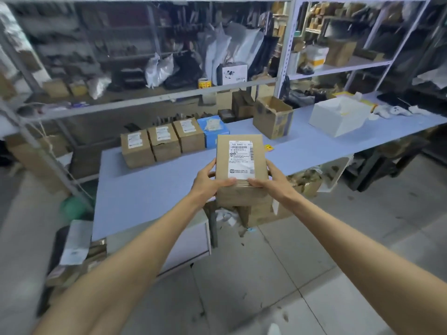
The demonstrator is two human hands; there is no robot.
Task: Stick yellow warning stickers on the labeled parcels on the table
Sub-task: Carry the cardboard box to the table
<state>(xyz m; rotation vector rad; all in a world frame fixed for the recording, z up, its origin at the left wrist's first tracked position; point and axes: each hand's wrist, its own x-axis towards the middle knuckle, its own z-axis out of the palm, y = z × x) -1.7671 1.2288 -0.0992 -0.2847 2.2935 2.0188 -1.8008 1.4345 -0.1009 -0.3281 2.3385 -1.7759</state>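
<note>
Two grips curl round one labeled parcel (pixel 239 163), left hand (pixel 208 182) and right hand (pixel 271 182) on opposite sides, holding it above the near edge of the tabletop (pixel 145 187); released there, it would likely tip onto the floor (pixel 290 262).

Upper half of frame: we note grey metal shelving (pixel 154 99) crowded with stock, much of it blurred. On its lower board, centre, sit pale plastic bags (pixel 158 68) and a white printed box (pixel 234 73). On the counter (pixel 150 187), centre, a blue box (pixel 216 135) carries something pale on its lid. Just right of it stands an open brown carton (pixel 273 117), flaps up. Further right is a white box (pixel 338 119), then white cloth items (pixel 391 111) near the frame edge. Brown cartons (pixel 256 211) are stacked below the counter. We log a pale tiled floor (pixel 266 274) across the lower right.
</note>
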